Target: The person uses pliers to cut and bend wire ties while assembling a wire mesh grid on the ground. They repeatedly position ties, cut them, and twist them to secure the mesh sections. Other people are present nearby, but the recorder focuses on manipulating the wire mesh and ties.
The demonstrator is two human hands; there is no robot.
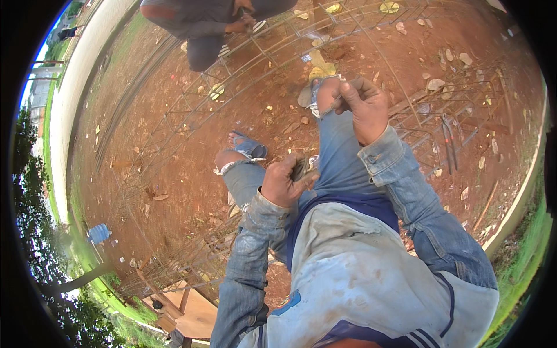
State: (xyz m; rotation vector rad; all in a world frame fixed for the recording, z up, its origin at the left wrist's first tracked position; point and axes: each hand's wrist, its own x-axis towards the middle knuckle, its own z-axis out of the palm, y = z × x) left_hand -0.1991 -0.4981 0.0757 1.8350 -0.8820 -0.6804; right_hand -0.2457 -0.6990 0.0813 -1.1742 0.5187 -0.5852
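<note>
My left hand (283, 181) is closed above my lap around a small bundle of thin grey-brown wire (300, 169). Higher up and to the right, over my right knee, my right hand (366, 109) pinches a few thin wire strands (332, 107) between thumb and fingers. The two hands are apart. A pair of long-handled pincers (449, 142) with reddish grips rests to the right, by a steel bar frame (426, 142).
A long rebar cage (255, 66) runs across the red soil ahead. Beyond it a co-worker (212, 26) crouches with hands together. Loose bars (136, 87) lie at the left. A blue water jug (99, 234) and a wooden board (194, 316) are at lower left.
</note>
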